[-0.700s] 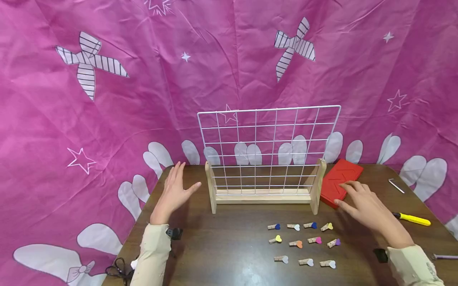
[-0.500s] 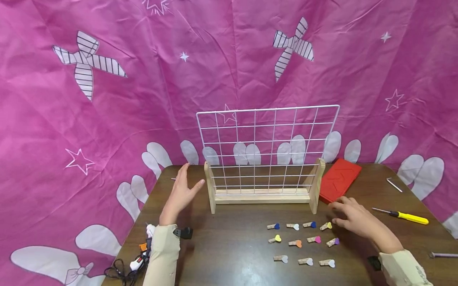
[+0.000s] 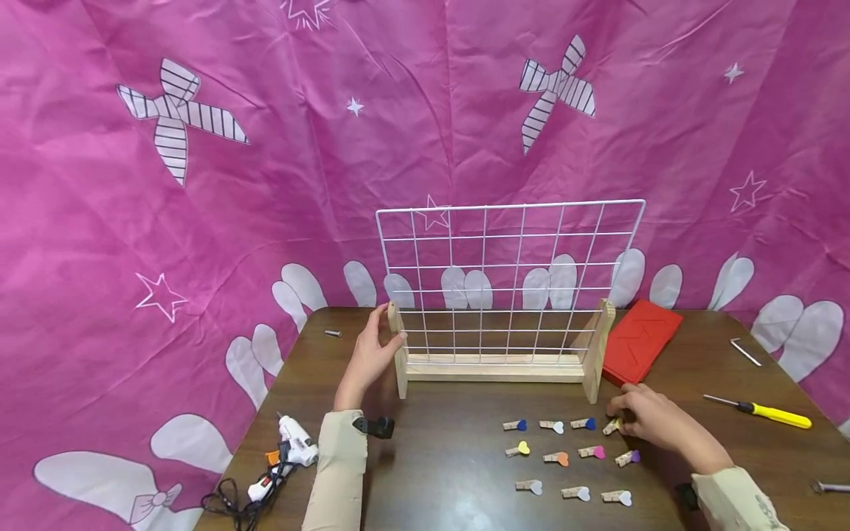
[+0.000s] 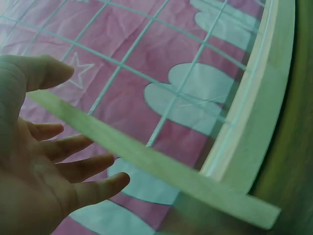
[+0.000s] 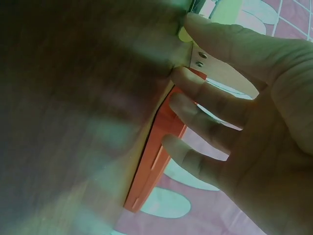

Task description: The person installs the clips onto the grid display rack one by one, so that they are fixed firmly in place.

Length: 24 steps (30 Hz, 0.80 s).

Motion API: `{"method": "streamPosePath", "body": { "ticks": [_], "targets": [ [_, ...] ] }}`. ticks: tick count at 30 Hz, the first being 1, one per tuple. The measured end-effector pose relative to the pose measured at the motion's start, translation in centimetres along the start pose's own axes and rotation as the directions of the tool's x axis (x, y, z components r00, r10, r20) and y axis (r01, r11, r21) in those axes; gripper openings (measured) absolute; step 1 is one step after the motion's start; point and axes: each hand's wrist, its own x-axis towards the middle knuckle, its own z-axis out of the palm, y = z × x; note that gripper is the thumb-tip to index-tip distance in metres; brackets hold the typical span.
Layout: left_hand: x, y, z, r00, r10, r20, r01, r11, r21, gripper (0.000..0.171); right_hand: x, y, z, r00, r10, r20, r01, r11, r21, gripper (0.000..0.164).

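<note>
A white wire grid rack stands upright in a wooden base on the brown table. My left hand is at its left wooden upright; in the left wrist view the thumb and the spread fingers of that hand lie on either side of the wood, contact unclear. My right hand hovers low over a clothespin with a yellow heart. In the right wrist view the yellow heart shows between thumb and index finger, which stand apart. Its wooden part is largely hidden.
Several other heart clothespins lie in rows in front of the rack. A red box, a hex key and a yellow-handled screwdriver lie right. At left are a white glue gun with its cord and a bolt.
My left hand has moved right to the rack's left upright. My right hand has come down from over the red box to the yellow-heart clothespin. The rack stays put.
</note>
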Motion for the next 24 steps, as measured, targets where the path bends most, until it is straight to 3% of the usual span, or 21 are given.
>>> {"method": "streamPosePath", "body": {
  "ticks": [4,9,13,17,24],
  "targets": [
    [-0.3,1.1,0.3,0.999,-0.016,0.046,0.021,0.993,-0.119,0.060,0.1,0.0,0.0,0.998,0.028,0.052,-0.030,0.999,0.028,0.025],
    [-0.5,1.7,0.5,0.996,-0.030,0.082,0.042,0.988,-0.152,0.051,-0.1,-0.3,-1.4,0.995,0.053,0.089,-0.065,0.988,0.140,0.027],
    [-0.5,1.6,0.5,0.995,-0.047,0.084,0.062,0.982,-0.180,0.044,-0.2,-1.4,-3.5,0.998,-0.035,-0.054,0.046,0.974,0.220,0.028],
    [-0.5,1.4,0.5,0.995,-0.056,0.086,0.074,0.973,-0.221,0.042,0.5,-3.0,-5.8,0.973,-0.095,-0.210,0.143,0.964,0.227,0.031],
    [-0.4,1.4,0.4,0.997,-0.028,0.069,0.043,0.975,-0.220,0.039,3.0,-5.4,-9.3,0.954,-0.122,-0.272,0.170,0.973,0.158,0.023]
  ]
}}
